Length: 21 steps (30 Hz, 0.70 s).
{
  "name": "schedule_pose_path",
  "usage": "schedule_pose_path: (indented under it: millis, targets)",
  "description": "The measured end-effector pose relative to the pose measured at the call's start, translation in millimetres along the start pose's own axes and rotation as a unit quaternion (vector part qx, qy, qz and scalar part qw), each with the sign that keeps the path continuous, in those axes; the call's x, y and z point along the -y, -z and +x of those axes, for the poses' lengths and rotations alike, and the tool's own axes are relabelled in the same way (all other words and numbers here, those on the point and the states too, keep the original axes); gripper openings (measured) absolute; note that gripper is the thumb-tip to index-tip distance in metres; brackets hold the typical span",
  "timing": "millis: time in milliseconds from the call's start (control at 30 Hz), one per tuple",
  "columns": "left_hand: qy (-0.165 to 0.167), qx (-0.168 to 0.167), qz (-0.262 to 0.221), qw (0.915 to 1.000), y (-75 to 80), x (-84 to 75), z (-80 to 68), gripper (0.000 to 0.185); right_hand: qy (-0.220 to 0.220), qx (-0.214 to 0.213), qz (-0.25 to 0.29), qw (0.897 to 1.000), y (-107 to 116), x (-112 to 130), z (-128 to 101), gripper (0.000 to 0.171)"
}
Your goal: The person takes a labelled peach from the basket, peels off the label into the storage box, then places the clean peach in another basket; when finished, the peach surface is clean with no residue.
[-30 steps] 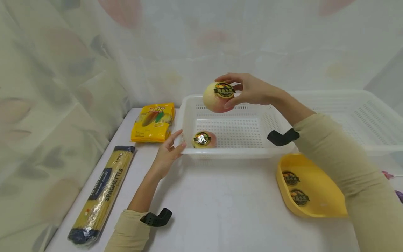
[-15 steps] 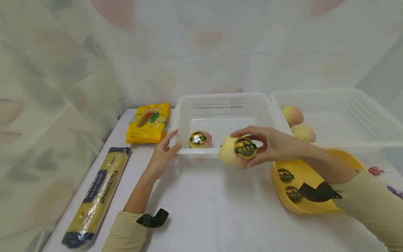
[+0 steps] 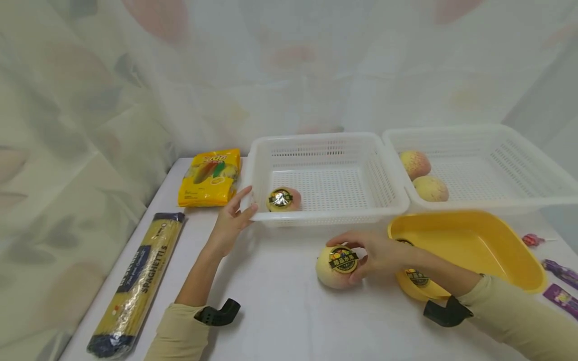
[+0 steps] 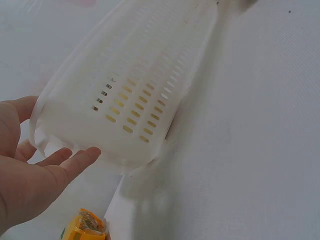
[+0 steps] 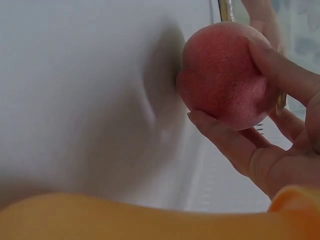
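Note:
My right hand (image 3: 381, 254) holds a peach (image 3: 328, 276) with a round dark fruit label, low over the white table in front of the left basket; whether it touches the cloth I cannot tell. The right wrist view shows the red side of this peach (image 5: 220, 75) between thumb and fingers. With my left hand (image 3: 227, 229) I grip the front left corner of the white slotted basket (image 3: 334, 215). The left wrist view has the thumb and fingers on either side of that basket's rim (image 4: 37, 117). Another labelled peach (image 3: 295, 199) lies inside its front left corner.
On the right, a second white basket (image 3: 496, 205) bears two peaches (image 3: 431, 189). A yellow tub (image 3: 478, 250) stands before it, with a lollipop (image 3: 533, 239) and purple packets (image 3: 562, 296) beyond. Leftward lie a yellow candy bag (image 3: 209, 178) and a spaghetti pack (image 3: 140, 286).
My right hand has brought the peach from above the left basket forward and down toward the table. My left hand stays at the basket corner. The view has shifted slightly right.

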<state>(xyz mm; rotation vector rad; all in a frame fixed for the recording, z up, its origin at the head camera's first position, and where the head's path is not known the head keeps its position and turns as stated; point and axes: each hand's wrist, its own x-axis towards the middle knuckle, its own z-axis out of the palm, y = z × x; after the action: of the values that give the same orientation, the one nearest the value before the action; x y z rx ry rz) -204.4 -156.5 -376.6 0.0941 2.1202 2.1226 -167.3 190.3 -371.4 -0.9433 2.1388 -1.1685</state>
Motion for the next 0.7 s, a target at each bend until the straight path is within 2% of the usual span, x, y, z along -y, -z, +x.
schedule_pose_path:
  millis: [200,300,400,467,533,600,700]
  targets:
    - [-0.002,0.0,0.006,1.0,0.6,-0.4,1.0,0.059,0.008,0.004,-0.016,1.0,-2,-3,-1,0.069]
    - [-0.01,-0.021,0.045,0.9987,1.9,-3.8,0.1,0.061,0.01,0.005,-0.016,1.0,-2,-3,-1,0.069]
    - [-0.053,-0.09,0.089,0.9906,3.5,-10.9,-3.3,0.063,0.009,0.004,-0.015,1.0,-3,-2,-1,0.07]
    - [-0.099,-0.142,0.101,0.9798,2.4,-17.8,-7.0,0.061,0.01,0.004,-0.017,1.0,-4,-2,-1,0.07]
    - [-0.155,-0.166,0.093,0.9695,-2.6,-25.1,-12.5,0.058,0.011,0.003,-0.019,1.0,-5,-1,-1,0.07]
    - [-0.204,-0.146,0.078,0.9648,-11.5,-32.4,-19.0,0.056,0.011,0.002,-0.023,1.0,-5,0,-1,0.07]
    - [-0.241,-0.068,0.059,0.9664,-28.9,-39.7,-29.2,0.056,0.007,0.001,-0.028,1.0,-6,0,-2,0.07]
